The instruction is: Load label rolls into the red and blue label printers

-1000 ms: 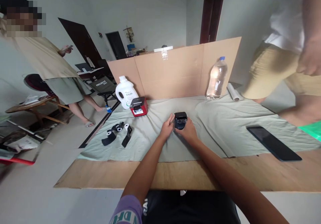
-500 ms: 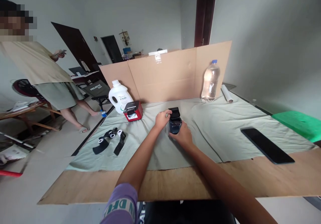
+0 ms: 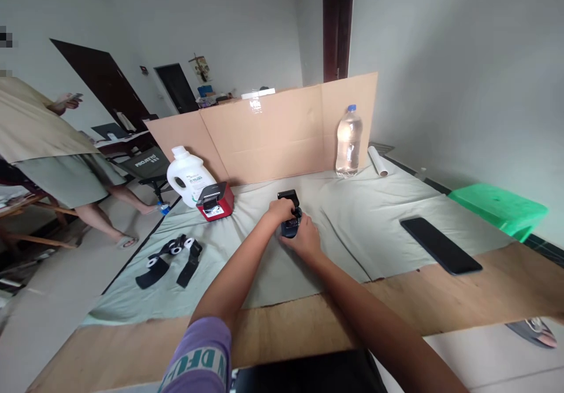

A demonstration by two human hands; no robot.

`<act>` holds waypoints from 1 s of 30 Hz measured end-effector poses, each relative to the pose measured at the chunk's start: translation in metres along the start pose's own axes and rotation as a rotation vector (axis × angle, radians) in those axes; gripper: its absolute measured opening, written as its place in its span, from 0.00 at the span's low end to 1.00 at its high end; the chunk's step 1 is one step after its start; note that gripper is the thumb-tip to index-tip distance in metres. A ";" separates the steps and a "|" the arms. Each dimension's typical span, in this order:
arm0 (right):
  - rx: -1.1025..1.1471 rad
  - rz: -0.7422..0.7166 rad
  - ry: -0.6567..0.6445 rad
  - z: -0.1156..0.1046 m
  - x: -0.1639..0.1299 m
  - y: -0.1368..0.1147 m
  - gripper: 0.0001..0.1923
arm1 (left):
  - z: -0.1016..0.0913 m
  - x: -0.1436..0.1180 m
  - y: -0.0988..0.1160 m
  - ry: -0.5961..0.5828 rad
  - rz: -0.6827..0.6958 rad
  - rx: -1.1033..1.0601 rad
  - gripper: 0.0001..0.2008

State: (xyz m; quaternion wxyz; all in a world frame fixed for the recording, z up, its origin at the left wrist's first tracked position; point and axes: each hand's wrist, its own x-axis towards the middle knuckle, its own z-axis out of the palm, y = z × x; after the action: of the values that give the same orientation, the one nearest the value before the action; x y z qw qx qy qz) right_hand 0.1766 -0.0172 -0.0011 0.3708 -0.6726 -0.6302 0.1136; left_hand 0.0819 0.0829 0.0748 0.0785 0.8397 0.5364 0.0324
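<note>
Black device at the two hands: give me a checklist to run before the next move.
1. Lid raised: ok.
2. Right hand holding the black device by its side: ok.
3. Left hand at the opening: ok; whether it grips anything: cannot tell.
4. Inside of the device unobstructed to view: not ok, partly covered by fingers.
5. Red device apart from both hands: ok.
6. Phone away from both hands: ok.
</note>
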 end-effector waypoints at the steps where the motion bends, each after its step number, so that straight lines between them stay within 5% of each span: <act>1: 0.000 -0.004 0.000 0.000 0.000 0.000 0.48 | 0.002 -0.001 -0.003 -0.007 0.000 -0.003 0.04; 7: -0.011 -0.005 0.000 0.000 0.000 0.001 0.48 | -0.004 -0.008 -0.013 0.082 0.010 -0.062 0.09; 11: -0.029 -0.019 -0.001 0.000 0.002 0.002 0.46 | -0.024 -0.035 -0.035 0.359 0.028 -0.285 0.13; 14: -0.024 -0.017 -0.008 0.001 0.003 0.002 0.47 | -0.038 -0.076 -0.074 0.539 -0.011 -0.330 0.13; 16: -0.022 -0.023 -0.007 0.001 0.004 0.003 0.47 | -0.043 -0.108 -0.105 0.523 -0.123 -0.235 0.17; 19: -0.035 -0.035 0.000 0.003 0.004 0.003 0.46 | -0.041 -0.147 -0.147 0.350 -0.367 -0.097 0.24; 24: -0.046 -0.029 0.009 0.005 0.006 0.004 0.48 | -0.019 -0.175 -0.170 0.154 -0.538 0.041 0.13; 27: -0.039 -0.035 0.011 0.006 0.007 0.006 0.47 | -0.013 -0.183 -0.177 0.172 -0.534 0.047 0.17; 30: -0.042 -0.042 0.002 0.006 0.008 0.007 0.46 | -0.017 -0.194 -0.195 0.342 -0.588 0.037 0.23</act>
State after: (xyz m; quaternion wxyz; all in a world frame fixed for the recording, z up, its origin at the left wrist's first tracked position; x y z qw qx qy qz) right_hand 0.1796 -0.0074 -0.0075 0.3594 -0.6671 -0.6460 0.0919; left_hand -0.1766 -0.0108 0.0646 -0.0220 0.6326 0.7616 0.1390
